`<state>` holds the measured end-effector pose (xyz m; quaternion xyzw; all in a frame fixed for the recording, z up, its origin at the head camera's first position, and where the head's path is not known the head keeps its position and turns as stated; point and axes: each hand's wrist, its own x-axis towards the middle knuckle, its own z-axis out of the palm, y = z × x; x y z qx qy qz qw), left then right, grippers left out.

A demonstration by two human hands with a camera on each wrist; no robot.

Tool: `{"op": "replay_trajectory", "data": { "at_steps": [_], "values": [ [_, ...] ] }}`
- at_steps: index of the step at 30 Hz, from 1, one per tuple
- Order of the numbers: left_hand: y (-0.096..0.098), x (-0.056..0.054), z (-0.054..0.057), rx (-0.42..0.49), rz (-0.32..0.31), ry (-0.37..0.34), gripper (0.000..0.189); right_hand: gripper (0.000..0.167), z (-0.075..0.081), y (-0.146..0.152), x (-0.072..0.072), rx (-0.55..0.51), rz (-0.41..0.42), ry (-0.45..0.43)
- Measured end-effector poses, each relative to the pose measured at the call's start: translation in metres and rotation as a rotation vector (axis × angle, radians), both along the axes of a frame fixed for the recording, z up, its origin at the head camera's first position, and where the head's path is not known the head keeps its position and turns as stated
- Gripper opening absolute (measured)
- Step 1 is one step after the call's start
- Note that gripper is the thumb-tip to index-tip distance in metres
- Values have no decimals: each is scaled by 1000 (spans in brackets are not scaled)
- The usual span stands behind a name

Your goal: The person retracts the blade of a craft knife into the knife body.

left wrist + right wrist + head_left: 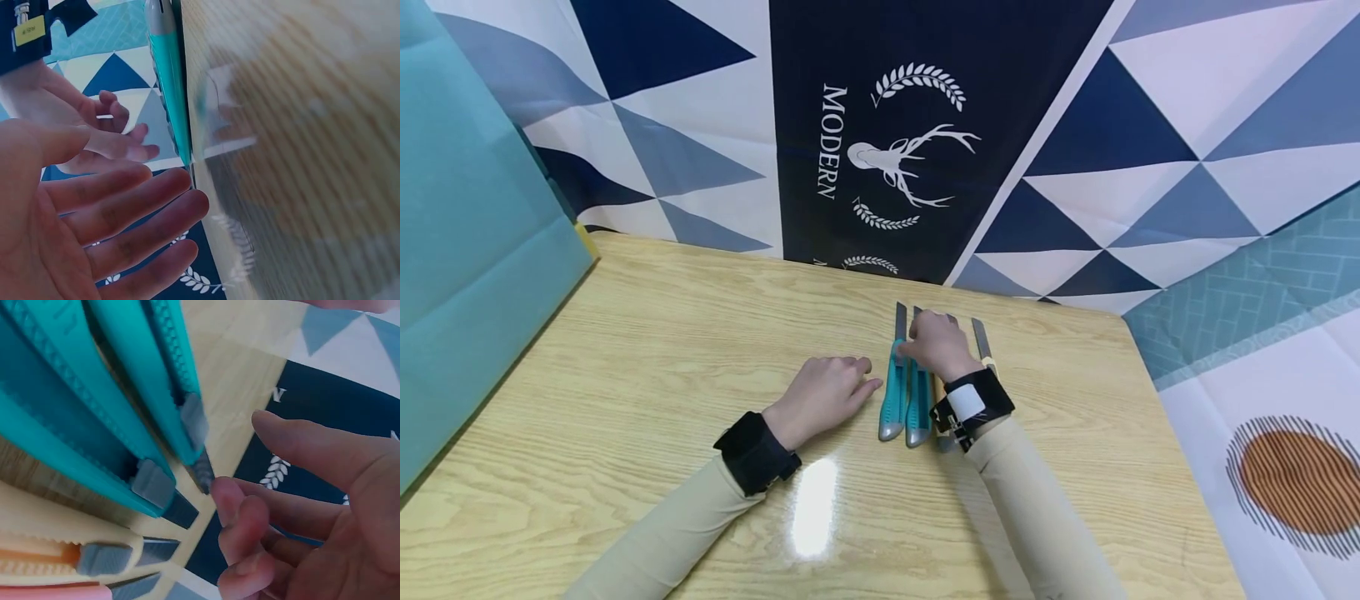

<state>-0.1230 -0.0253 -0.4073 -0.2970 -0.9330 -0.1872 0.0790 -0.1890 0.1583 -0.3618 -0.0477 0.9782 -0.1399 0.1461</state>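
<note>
Leftmost, the left hand (820, 398) lies flat on the wooden table (647, 375), fingers straight and relaxed, grasping nothing; its fingertips (867, 377) point right and stop just beside the first teal utility knife (892, 392). That knife lies lengthwise, butt toward the near edge and bare blade pointing to the far wall. Touching its right side is a second teal utility knife (917, 404), laid the same way. Next, the right hand (936, 343) rests over the row of knives, fingers bent down onto the teal handles near their sliders; whether it actually pinches one I cannot tell. Under the wrist band a cream knife (56, 531) shows beside the teal pair. Farthest right, another blade (981, 337) sticks out past the hand.
</note>
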Motion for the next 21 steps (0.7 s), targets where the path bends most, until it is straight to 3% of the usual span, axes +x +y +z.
{"op": "replay_trajectory", "data": {
  "at_steps": [11,21],
  "values": [
    [2,0,3,-22,3,0,31,55,-15,0,-8,4,-62,-38],
    [2,0,-1,-33,3,9,31,43,-21,-4,-12,58,-79,17]
  ]
}}
